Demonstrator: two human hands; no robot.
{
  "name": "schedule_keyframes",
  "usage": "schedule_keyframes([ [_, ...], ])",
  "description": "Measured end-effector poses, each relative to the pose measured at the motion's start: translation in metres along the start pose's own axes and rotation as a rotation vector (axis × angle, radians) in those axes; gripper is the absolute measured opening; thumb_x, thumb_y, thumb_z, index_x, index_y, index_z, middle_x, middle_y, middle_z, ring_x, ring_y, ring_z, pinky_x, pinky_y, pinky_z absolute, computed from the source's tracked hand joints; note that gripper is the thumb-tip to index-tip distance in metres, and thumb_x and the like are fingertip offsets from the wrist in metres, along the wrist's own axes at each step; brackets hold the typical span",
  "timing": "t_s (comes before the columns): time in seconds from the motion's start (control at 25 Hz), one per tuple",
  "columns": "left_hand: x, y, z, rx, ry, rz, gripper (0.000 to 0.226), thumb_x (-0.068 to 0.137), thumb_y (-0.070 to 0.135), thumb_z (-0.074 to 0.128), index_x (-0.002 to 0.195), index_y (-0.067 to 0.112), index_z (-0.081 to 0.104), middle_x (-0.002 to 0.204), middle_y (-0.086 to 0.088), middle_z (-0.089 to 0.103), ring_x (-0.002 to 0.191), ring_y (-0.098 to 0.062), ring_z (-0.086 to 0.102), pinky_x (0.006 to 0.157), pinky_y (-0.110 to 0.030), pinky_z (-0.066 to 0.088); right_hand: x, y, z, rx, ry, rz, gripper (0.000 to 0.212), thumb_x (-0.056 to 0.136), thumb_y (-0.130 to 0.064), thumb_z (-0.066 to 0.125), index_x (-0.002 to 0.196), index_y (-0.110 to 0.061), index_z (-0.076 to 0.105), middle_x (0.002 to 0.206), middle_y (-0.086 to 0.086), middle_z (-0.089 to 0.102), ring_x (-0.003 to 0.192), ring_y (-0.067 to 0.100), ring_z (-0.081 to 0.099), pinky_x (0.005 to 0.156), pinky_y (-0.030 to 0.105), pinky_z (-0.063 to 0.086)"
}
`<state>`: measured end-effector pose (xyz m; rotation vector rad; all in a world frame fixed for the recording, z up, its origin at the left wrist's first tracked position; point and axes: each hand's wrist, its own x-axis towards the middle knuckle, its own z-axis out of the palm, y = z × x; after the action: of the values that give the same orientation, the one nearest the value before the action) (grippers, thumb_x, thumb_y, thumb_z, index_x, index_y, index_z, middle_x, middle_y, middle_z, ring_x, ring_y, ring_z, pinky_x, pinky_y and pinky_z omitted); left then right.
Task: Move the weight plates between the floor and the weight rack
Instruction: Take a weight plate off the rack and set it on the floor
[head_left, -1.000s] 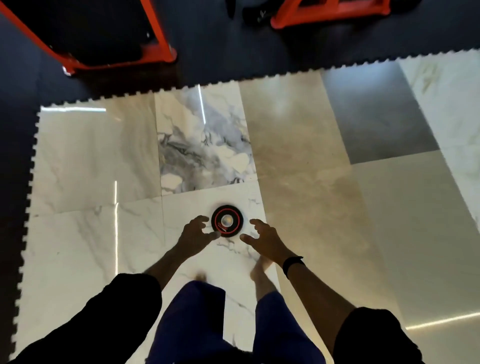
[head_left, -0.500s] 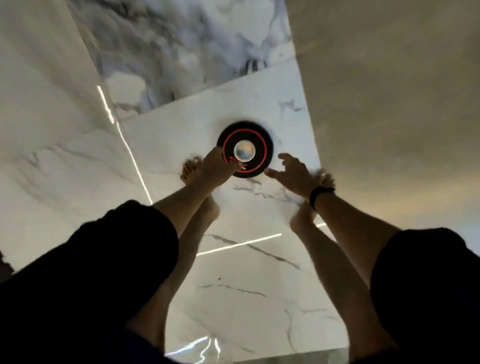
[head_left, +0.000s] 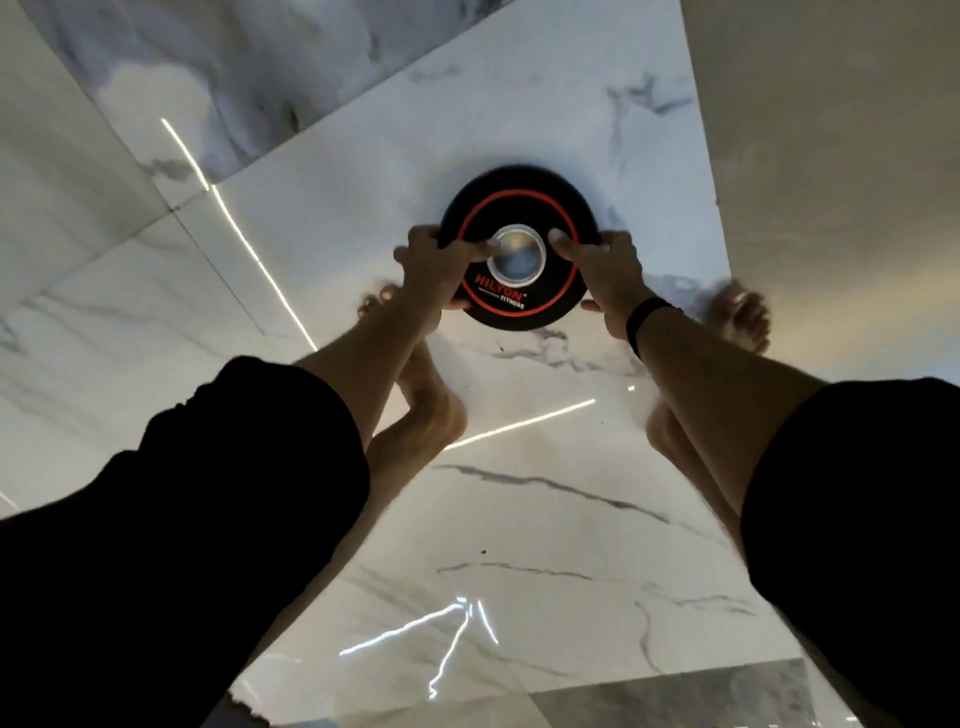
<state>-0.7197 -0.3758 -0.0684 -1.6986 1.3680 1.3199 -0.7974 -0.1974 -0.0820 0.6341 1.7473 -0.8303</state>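
Glossy white marble floor tiles (head_left: 519, 493) are lying under you; you're gripping the small round black rubber weight plate w/ red ring (head_left: 519, 208) low over them, left hand (head_left: 434, 270) & right hand (head_left: 605, 270) clamping opposite edges. Rack out of view: carry prob. just starting.

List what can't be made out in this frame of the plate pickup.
- Weight rack: not in the head view; only marble floor shows.
- Whether the weight plate has left the floor: unclear from above.
- Plate's side edges: covered by the left hand and right hand.
- Small print beside the plate's "FITNESS" lettering: too small to read.
- Right foot: blurred.
- Left foot: partly behind the left forearm.
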Motion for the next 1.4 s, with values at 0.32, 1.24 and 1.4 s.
schedule_keyframes([
  [0.32,0.004,0.01,-0.006,0.223,-0.077,0.065,0.075,0.06,0.047,0.086,0.114,0.003,0.058,0.133,-0.018,0.053,0.101,-0.028,0.061,0.076,-0.04,0.057,-0.002,-0.006,-0.013,0.038,-0.069,0.093,0.049,0.077,-0.054,0.075,0.102,-0.013,0.063,0.108,0.006,0.062,0.102,0.025,0.054,0.084,0.042,0.047],
  [1.24,-0.376,0.048,-0.164,0.101,-0.288,0.267,0.066,0.059,0.033,0.094,0.113,0.004,0.07,0.107,-0.012,0.074,0.097,-0.024,0.072,0.092,-0.04,0.058,-0.398,-0.106,-0.117,0.05,-0.401,-0.069,0.062,0.073,-0.02,0.084,0.128,-0.004,0.061,0.121,0.017,0.07,0.111,0.031,0.068,0.093,0.044,0.057],
  [1.4,-0.453,0.021,-0.196,0.018,-0.209,0.309,0.085,0.047,0.047,0.094,0.116,0.005,0.067,0.108,-0.012,0.073,0.096,-0.026,0.071,0.089,-0.042,0.059,-0.479,-0.128,-0.124,-0.083,-0.475,-0.157,0.047,0.086,-0.008,0.073,0.13,-0.001,0.058,0.123,0.019,0.068,0.108,0.03,0.068,0.076,0.034,0.063],
])
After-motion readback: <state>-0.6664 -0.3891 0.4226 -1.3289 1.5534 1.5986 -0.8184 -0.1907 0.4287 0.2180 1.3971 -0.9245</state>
